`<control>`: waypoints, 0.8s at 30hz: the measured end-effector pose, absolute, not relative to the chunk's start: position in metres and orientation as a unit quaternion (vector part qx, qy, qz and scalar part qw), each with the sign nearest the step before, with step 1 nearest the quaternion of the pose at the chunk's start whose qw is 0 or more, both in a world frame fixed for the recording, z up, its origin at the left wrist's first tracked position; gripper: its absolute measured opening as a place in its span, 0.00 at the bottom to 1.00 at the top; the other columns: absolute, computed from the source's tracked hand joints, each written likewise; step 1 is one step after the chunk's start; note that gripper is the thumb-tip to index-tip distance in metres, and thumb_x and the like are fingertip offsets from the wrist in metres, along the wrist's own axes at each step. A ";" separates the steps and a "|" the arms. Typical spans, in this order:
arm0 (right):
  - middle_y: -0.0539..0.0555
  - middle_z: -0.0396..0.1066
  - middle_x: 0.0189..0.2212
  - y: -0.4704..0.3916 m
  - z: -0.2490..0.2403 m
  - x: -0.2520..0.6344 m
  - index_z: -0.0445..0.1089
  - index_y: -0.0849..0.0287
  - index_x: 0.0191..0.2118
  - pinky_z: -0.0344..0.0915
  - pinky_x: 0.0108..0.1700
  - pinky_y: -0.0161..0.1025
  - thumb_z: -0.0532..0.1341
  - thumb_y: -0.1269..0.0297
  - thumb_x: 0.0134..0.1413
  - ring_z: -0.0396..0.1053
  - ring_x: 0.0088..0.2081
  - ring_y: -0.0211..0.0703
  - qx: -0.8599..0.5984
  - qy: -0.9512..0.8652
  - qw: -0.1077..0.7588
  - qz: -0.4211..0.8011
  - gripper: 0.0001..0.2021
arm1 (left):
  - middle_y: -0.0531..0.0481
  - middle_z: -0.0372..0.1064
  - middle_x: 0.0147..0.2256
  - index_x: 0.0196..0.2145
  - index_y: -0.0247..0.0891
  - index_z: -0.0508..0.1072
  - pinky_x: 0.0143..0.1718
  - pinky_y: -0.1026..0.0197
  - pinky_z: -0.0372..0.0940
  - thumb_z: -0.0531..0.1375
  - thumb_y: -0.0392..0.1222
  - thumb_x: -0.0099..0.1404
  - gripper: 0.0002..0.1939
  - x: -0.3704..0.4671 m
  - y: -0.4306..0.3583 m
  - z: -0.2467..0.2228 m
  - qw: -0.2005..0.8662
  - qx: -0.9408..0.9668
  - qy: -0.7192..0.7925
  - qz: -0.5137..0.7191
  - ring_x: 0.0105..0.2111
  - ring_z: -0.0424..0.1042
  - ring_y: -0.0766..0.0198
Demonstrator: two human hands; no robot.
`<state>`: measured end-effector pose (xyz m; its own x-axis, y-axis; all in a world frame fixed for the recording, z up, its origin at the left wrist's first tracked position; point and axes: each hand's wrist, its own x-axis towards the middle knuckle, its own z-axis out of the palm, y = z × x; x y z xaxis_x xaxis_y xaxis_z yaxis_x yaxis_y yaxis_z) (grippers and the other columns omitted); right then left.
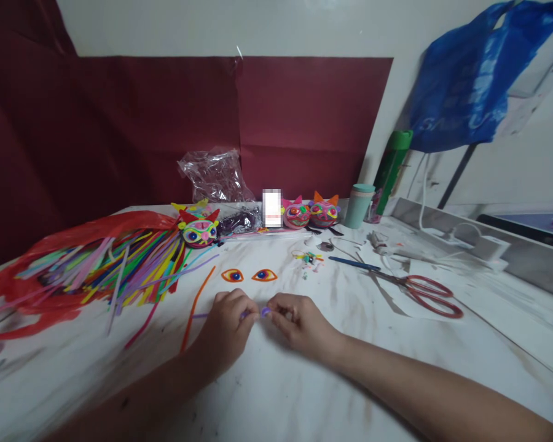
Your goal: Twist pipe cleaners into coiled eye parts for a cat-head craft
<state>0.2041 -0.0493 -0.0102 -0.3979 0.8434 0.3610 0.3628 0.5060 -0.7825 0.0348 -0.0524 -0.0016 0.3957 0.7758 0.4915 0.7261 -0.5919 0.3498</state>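
Observation:
Between my two hands is a purple strip [266, 312], its right end curled into a small coil. My left hand [233, 316] pinches the strip, whose tail runs out to the left over the table. Thumb and fingers of my right hand [295, 319] close on the coiled end. Just beyond my hands lie two eye shapes with orange outlines, the left eye [233, 275] and the right eye [264, 275]. An orange strip [197, 301] lies left of my left hand.
Many colourful strips [138, 264] lie on red plastic [41, 245] at left. Decorated animal heads [199, 232] stand along the back near a green cup [358, 205]. Red-handled scissors [428, 294] and a blue pen-like tool [354, 263] are at right. Small bits [309, 261] lie beyond my right hand.

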 end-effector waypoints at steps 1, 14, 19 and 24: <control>0.47 0.60 0.20 -0.049 -0.009 0.205 0.65 0.61 0.26 0.54 0.26 0.30 0.54 0.71 0.52 0.56 0.23 0.33 -0.389 -0.792 0.374 0.286 0.06 | 0.51 0.65 0.25 0.23 0.37 0.65 0.34 0.58 0.57 0.52 0.31 0.58 0.08 0.034 -0.052 -0.001 0.027 0.844 0.440 0.306 0.29 0.64 0.62; 0.54 0.70 0.26 -0.052 -0.008 0.213 0.68 0.61 0.29 0.58 0.32 0.31 0.52 0.79 0.44 0.65 0.28 0.38 -0.319 -0.896 0.258 0.168 0.10 | 0.49 0.64 0.26 0.25 0.36 0.64 0.35 0.55 0.54 0.47 0.28 0.60 0.11 0.035 -0.056 -0.004 -0.040 0.924 0.324 0.198 0.29 0.61 0.61; 0.46 0.59 0.17 -0.047 -0.004 0.214 0.65 0.61 0.25 0.51 0.23 0.28 0.54 0.75 0.47 0.54 0.21 0.31 -0.375 -0.822 0.313 0.292 0.06 | 0.50 0.64 0.26 0.25 0.37 0.66 0.34 0.58 0.56 0.48 0.31 0.61 0.11 0.035 -0.056 0.005 0.025 0.894 0.381 0.236 0.30 0.63 0.62; 0.45 0.55 0.17 -0.042 -0.009 0.210 0.61 0.61 0.23 0.48 0.21 0.29 0.55 0.67 0.51 0.50 0.20 0.30 -0.375 -0.746 0.366 0.410 0.08 | 0.53 0.63 0.24 0.24 0.38 0.66 0.31 0.62 0.57 0.51 0.31 0.58 0.08 0.035 -0.055 0.006 0.085 0.857 0.425 0.280 0.29 0.63 0.64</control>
<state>0.2102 -0.0420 -0.0086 -0.4501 0.8604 0.2390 0.2602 0.3824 -0.8866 0.0346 -0.0547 0.0057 0.4821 0.7754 0.4079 0.6803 -0.6246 0.3834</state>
